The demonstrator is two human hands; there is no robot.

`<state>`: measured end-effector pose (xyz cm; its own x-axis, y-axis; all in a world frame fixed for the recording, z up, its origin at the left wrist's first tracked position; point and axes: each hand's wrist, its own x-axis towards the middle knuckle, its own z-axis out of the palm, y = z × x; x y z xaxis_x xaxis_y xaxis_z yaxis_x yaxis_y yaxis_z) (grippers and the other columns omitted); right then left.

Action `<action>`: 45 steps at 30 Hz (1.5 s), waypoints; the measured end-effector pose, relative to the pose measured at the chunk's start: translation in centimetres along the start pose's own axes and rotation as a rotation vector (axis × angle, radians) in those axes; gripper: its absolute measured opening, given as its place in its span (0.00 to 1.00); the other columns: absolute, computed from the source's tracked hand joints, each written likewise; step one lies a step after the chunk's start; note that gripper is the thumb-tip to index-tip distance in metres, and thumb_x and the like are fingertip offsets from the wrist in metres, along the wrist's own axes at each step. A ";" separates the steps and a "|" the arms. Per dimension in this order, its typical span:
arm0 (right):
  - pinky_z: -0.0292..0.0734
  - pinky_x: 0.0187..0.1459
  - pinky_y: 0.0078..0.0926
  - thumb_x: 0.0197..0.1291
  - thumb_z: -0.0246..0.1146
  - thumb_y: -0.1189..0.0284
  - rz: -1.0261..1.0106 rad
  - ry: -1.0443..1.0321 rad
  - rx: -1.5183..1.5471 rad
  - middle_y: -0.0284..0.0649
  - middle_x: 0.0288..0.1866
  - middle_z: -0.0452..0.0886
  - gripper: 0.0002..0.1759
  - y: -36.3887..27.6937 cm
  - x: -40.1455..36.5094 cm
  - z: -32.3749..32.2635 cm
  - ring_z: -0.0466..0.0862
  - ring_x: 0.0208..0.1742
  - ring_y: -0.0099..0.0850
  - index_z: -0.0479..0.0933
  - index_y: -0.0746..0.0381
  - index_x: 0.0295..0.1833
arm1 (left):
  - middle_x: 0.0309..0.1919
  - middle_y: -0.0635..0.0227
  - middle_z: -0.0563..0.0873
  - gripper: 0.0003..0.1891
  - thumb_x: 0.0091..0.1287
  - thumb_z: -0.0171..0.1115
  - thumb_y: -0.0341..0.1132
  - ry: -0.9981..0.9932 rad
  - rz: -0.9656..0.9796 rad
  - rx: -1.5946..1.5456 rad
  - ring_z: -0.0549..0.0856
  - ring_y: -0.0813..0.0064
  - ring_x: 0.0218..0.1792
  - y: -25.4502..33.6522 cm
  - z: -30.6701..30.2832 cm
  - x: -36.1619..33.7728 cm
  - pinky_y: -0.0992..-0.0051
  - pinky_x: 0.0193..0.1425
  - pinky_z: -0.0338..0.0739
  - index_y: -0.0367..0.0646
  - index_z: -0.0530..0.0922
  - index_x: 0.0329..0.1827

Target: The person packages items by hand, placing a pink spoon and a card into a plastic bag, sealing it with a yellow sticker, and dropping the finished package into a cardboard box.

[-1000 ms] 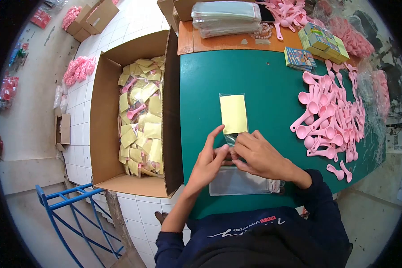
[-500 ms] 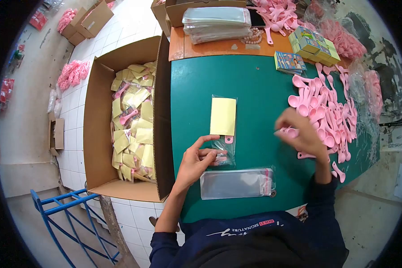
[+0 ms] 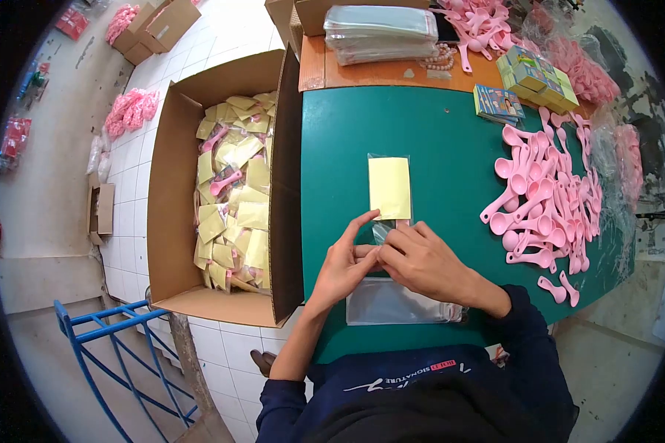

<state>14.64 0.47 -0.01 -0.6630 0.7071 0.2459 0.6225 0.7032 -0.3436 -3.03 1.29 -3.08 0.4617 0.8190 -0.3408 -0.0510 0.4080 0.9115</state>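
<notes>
On the green table (image 3: 332, 177), a clear plastic bag with a yellow card (image 3: 389, 187) lies in front of me. My left hand (image 3: 347, 258) is at the bag's near end, index finger reaching to the card's lower edge, thumb and other fingers pinching the plastic. My right hand (image 3: 421, 258) meets it there with fingers closed on the same end of the bag; a bit of pink shows just below the card. Whether my right fingers hold anything more is hidden. Below both hands is a stack of clear bags (image 3: 391, 304), partly covered by my right hand.
Pink spoons (image 3: 539, 199) are heaped at the right. A cardboard box (image 3: 222, 304) of bagged yellow cards (image 3: 253, 214) stands left of the table. Booklets (image 3: 499, 102), card bundles (image 3: 536, 81) and stacked plastic bags (image 3: 380, 33) lie toward the back. A blue metal frame (image 3: 111, 321) stands lower left.
My right hand has moved left from the spoon heap to the bag's near end, beside my left hand. The whole view has shifted slightly, with things appearing farther right.
</notes>
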 end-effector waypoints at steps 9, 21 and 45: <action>0.65 0.44 0.35 0.54 0.63 0.71 0.066 -0.018 0.222 0.36 0.33 0.71 0.07 1.1 -1.2 -0.6 0.75 0.41 0.34 0.73 0.61 0.35 | 0.37 0.59 0.85 0.28 0.69 0.53 0.23 0.059 -0.032 0.059 0.84 0.77 0.40 -0.2 0.6 0.5 0.78 0.45 0.81 0.41 0.56 0.71; 0.71 0.47 0.30 0.57 0.59 0.76 1.093 0.010 -0.050 0.46 0.41 0.77 0.10 20.9 -23.2 -19.1 0.76 0.41 0.39 0.73 0.66 0.44 | 0.44 0.57 0.85 0.20 0.71 0.50 0.25 -0.040 0.007 -0.022 0.84 0.74 0.46 0.5 0.1 0.0 0.77 0.50 0.81 0.41 0.65 0.66; 0.78 0.45 0.22 0.53 0.64 0.83 0.390 0.181 0.711 0.40 0.47 0.67 0.07 5.0 -3.5 -0.7 0.79 0.42 0.27 0.75 0.66 0.38 | 0.38 0.64 0.81 0.08 0.57 0.63 0.21 0.077 0.302 0.666 0.83 0.75 0.39 1.3 0.0 1.0 0.77 0.37 0.82 0.36 0.77 0.39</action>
<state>20.38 1.58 -1.95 -0.3391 0.9341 0.1120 0.3420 0.2333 -0.9103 -2.65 2.69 -2.25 0.4482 0.8928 -0.0454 0.3940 -0.1517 0.9065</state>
